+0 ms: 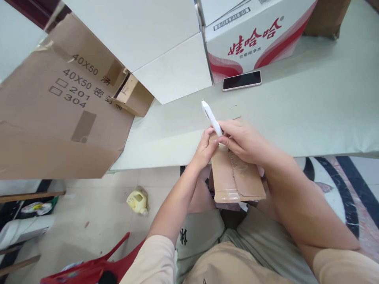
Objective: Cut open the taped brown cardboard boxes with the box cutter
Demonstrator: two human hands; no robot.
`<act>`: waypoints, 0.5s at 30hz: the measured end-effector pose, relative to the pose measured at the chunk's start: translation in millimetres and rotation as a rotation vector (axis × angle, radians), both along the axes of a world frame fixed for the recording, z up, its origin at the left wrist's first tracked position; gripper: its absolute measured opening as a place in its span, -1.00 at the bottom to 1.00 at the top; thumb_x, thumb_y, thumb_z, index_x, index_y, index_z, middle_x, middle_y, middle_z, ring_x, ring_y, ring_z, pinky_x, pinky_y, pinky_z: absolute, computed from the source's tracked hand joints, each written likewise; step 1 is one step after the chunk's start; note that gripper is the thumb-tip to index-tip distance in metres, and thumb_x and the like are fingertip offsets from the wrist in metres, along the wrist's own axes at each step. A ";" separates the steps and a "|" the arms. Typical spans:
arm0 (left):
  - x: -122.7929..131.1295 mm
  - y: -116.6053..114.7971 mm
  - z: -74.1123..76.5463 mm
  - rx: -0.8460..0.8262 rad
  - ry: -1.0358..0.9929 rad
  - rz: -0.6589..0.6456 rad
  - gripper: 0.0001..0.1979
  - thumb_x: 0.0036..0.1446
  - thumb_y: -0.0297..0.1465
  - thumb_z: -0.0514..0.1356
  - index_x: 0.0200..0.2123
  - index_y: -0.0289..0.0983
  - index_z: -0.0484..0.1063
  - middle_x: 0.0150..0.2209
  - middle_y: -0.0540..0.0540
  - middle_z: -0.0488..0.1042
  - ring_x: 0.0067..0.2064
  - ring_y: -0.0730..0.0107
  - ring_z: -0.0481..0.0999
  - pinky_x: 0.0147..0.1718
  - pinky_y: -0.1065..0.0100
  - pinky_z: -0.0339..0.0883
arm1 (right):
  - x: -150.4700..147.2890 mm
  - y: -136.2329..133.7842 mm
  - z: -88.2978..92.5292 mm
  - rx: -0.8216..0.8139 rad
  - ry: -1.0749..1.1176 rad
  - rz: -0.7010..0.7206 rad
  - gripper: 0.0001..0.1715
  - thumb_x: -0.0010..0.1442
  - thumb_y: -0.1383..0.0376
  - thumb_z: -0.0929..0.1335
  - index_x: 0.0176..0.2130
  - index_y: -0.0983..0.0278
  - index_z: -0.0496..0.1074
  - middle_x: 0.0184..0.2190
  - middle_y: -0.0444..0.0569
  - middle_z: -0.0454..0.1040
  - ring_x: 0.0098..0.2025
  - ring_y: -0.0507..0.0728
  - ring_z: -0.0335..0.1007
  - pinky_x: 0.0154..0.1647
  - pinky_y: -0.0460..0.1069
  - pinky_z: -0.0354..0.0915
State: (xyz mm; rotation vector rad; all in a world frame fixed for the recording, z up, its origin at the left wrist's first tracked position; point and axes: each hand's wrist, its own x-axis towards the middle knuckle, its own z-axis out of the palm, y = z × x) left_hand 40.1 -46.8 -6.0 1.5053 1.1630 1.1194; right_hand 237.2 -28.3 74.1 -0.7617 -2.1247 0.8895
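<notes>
A small brown cardboard box (239, 177) juts over the table's near edge above my lap, with clear tape on its near end and a ragged seam along its top. My left hand (205, 150) grips the box's far left corner, thumb on top. In my right hand (241, 138) is a white utility knife (211, 117), held over the far end of the box and pointing up and left. Its blade cannot be made out. The fingertips of both hands nearly meet at the taped far end, and my right hand hides part of the seam.
A phone (242, 81) lies on the pale green table (331, 98) before a white and red carton (254, 43). White boxes (174, 67) and a large brown carton (65, 98) stand at left. A yellow jug (137, 201) and a red chair (97, 262) are below.
</notes>
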 end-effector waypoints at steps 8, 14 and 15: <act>5.2 -5.8 8.9 0.023 0.058 -0.007 -0.44 0.28 0.14 0.17 0.12 -0.11 0.36 0.20 -0.18 0.42 0.31 -0.01 0.35 0.35 -0.04 0.13 | 8.5 -0.1 1.3 -0.040 0.054 -0.004 -0.79 0.40 0.27 0.22 -0.05 0.20 0.39 -0.20 0.02 0.52 -0.22 0.18 0.40 -0.19 0.06 0.28; 8.1 -6.5 10.4 -0.006 0.030 0.009 -0.43 0.25 0.16 0.19 0.11 -0.11 0.35 0.19 -0.18 0.42 0.30 -0.01 0.36 0.36 -0.05 0.13 | 5.9 1.3 -2.8 -0.017 0.062 -0.027 -0.80 0.40 0.25 0.22 -0.08 0.21 0.39 -0.22 0.03 0.51 -0.21 0.19 0.39 -0.18 0.08 0.29; 8.5 -6.1 10.3 -0.003 0.029 0.009 -0.42 0.25 0.16 0.18 0.11 -0.11 0.35 0.18 -0.18 0.42 0.30 -0.01 0.36 0.36 -0.05 0.13 | 5.0 1.1 -2.6 -0.010 0.051 -0.017 -0.81 0.39 0.26 0.23 -0.08 0.20 0.40 -0.22 0.02 0.51 -0.22 0.19 0.39 -0.18 0.08 0.29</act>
